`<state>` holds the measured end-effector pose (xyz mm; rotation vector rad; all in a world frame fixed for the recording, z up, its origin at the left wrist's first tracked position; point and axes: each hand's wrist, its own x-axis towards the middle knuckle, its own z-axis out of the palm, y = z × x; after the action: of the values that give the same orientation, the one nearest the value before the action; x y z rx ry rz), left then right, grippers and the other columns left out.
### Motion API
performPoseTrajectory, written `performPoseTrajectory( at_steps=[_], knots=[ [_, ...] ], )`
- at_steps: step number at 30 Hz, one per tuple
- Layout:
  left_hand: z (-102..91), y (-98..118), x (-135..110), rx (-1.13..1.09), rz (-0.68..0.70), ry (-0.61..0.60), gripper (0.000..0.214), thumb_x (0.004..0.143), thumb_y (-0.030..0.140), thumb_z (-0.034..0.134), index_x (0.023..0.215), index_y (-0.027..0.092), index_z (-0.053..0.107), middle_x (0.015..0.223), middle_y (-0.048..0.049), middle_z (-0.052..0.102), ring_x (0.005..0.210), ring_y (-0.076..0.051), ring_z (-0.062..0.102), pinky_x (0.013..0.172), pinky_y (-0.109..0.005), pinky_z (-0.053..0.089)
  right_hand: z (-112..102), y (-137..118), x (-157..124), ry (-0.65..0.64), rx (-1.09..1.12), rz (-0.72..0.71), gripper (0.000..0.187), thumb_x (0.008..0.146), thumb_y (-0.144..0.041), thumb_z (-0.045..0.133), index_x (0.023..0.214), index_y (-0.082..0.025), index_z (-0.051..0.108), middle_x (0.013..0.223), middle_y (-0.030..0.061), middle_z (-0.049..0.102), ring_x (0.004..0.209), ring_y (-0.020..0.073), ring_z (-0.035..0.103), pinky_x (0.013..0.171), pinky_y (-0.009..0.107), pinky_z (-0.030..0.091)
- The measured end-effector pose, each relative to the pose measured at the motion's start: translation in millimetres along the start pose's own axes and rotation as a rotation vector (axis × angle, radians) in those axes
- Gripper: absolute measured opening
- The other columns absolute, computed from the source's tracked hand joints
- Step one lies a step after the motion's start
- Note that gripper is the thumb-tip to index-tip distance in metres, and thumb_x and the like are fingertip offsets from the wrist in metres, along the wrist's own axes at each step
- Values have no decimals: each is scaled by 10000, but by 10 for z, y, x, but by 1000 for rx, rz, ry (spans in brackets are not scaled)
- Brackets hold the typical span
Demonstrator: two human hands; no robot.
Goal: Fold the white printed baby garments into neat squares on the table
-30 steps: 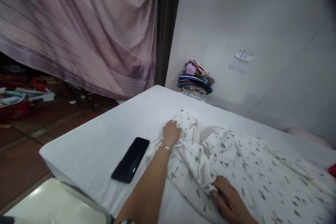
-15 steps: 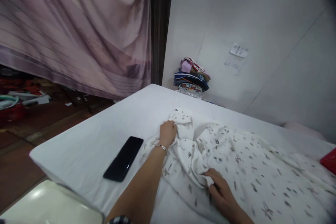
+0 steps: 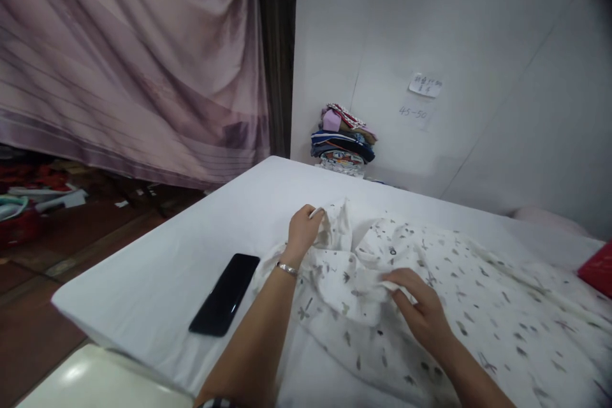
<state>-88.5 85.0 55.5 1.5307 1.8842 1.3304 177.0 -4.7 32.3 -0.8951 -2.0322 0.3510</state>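
A white cloth [image 3: 459,306] printed with small grey and brown motifs is spread and bunched over the right side of the white table [image 3: 157,280]. My left hand [image 3: 305,229], with a bracelet at the wrist, pinches a raised fold near the cloth's far left end. Closer to me, my right hand [image 3: 415,303] grips another edge between thumb and fingers and lifts it slightly. Between the two hands the fabric hangs in loose folds. Whether it is a garment or a plain sheet I cannot tell.
A black phone [image 3: 224,294] lies left of my left forearm. Folded clothes [image 3: 343,140] are stacked by the wall beyond the table. A red object [image 3: 597,271] sits at the right edge. A pale stool-like surface [image 3: 105,379] is at lower left; a pink curtain [image 3: 143,64] hangs behind.
My right hand has risen and moved slightly away from me, lifting the cloth's edge. My left hand has shifted a little up, and the fabric between them is less bunched.
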Motion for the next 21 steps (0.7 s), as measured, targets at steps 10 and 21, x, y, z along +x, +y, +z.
performPoseTrajectory(
  at_steps=[10, 21],
  knots=[
    [-18, 367, -253, -19, 144, -17, 374, 838, 453, 417, 568, 195, 402, 492, 67, 343, 499, -94, 341, 515, -233, 238, 495, -38, 308, -168, -82, 6, 291, 824, -155, 483, 1011, -265, 677, 1517, -8, 99, 1374, 287, 136, 1067, 493, 267],
    [-76, 379, -241, 179, 145, -323, 342, 821, 422, 421, 660, 195, 619, 641, -8, 610, 629, -150, 530, 564, -244, 337, 561, 83, 513, 235, 296, 204, 226, 804, -198, 517, 937, -243, 694, 1051, 51, 635, 994, 191, 588, 863, 331, 466]
  ],
)
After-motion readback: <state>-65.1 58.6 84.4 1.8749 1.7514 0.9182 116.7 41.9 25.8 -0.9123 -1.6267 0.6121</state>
